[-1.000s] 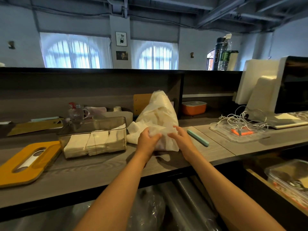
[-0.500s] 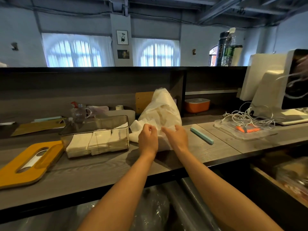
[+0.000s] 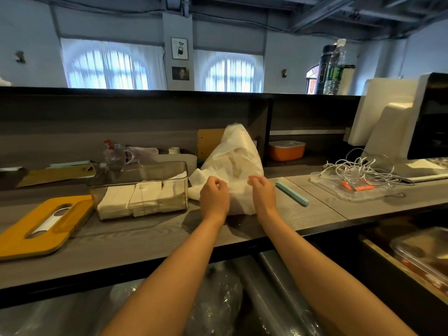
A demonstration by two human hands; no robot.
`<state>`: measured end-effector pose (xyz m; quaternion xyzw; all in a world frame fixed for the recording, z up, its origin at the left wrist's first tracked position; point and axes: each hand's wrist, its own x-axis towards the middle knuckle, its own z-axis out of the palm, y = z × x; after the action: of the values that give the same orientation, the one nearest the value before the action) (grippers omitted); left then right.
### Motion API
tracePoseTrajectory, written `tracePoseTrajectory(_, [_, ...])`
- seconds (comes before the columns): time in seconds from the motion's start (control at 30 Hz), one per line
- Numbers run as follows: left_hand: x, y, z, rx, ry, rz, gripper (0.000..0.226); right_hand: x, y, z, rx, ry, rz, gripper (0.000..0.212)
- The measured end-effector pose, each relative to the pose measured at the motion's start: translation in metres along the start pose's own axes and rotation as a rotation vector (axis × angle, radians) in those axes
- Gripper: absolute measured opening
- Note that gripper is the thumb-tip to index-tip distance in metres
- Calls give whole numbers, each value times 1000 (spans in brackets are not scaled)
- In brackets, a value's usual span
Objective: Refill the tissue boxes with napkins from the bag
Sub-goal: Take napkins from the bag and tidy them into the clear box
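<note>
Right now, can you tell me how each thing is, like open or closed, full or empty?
Clear plastic tissue box: lid off, partly filled with white napkins.
Yellow slotted lid: off, lying flat on the counter.
White plastic napkin bag: upright, napkins spilling out its left side.
Left hand: curled, gripping the bag.
Right hand: curled at the bag.

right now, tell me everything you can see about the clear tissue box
The clear tissue box is a smoky see-through plastic rectangle, upright on the grey wood counter with its top open. White folded napkins fill roughly its lower half in side-by-side stacks. Its orange lid lies off to its left. The napkin bag sits just right of it; neither hand touches it.
</note>
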<state>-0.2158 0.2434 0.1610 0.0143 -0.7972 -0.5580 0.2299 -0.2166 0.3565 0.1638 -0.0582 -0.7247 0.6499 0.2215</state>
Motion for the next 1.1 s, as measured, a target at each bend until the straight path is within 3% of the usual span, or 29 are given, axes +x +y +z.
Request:
tracePoseTrajectory(0.1, [-3, 2, 1, -65, -58, 34, 27, -1, 0, 3, -41, -53, -28, 32])
tracePoseTrajectory(0.23, [-2, 2, -1, -20, -13, -2, 20, 1, 3, 0, 0, -28, -4, 28])
tracePoseTrajectory(0.4, [-3, 2, -1, -48, -17, 0, 23, -3, -4, 2, 18, -199, -21, 36])
tracePoseTrajectory(0.7, [-1, -2, 1, 132, -6, 120, 51, -9, -4, -4, -52, -83, -93, 29])
tracePoseTrajectory(0.83, [2, -3, -10, -1, 145, 10, 46, -20, -11, -2, 36, -347, -122, 29])
tracePoseTrajectory(0.93, [6, -5, -15, -38, 240, -76, 48, -21, -3, 2, -26, -485, -150, 51])
tracePoseTrajectory(1.0, [7, -6, -14, -56, 245, -89, 48, -18, -1, 2, -87, -459, -150, 62])
tracePoseTrajectory(1.1, [9, -11, -14, -84, 165, -57, 54, -12, 2, 2, 19, -376, -118, 57])
